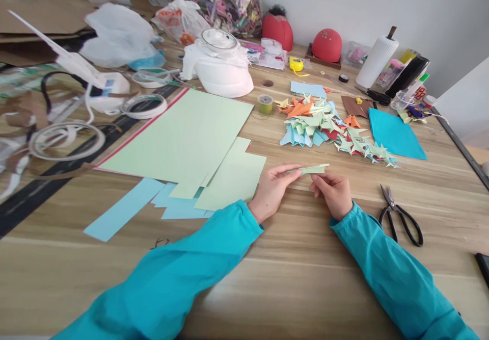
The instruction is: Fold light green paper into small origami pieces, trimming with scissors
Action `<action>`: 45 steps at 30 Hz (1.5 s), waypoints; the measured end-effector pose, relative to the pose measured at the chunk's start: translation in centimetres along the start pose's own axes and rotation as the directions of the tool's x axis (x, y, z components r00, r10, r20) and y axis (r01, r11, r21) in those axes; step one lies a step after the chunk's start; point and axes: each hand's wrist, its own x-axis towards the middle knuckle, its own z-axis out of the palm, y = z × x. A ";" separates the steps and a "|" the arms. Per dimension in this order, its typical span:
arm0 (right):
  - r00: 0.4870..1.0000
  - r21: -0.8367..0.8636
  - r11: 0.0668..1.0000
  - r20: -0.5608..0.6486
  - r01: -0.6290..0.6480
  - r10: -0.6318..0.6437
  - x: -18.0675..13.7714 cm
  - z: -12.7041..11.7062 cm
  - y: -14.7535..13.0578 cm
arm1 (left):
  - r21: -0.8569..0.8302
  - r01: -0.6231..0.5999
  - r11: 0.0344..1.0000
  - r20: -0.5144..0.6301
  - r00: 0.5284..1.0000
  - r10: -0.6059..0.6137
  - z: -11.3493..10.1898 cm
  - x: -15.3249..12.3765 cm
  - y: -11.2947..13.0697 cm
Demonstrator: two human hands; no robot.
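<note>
Left to right: my left hand, forearm low over the bench, grip pinched on one folded green paper piece. My right hand pinches its other end. One pair of scissors lies beyond.

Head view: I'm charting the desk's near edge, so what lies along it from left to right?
In order: blue strip → green sheet → left hand → folded paper, pinched by both hands → right hand → scissors.
</note>
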 end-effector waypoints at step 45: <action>0.982 0.573 0.798 0.128 -0.186 0.138 0.9 -1.6 -0.5 | 0.346 -0.432 0.833 0.141 0.901 0.409 0.3 -1.5 0.6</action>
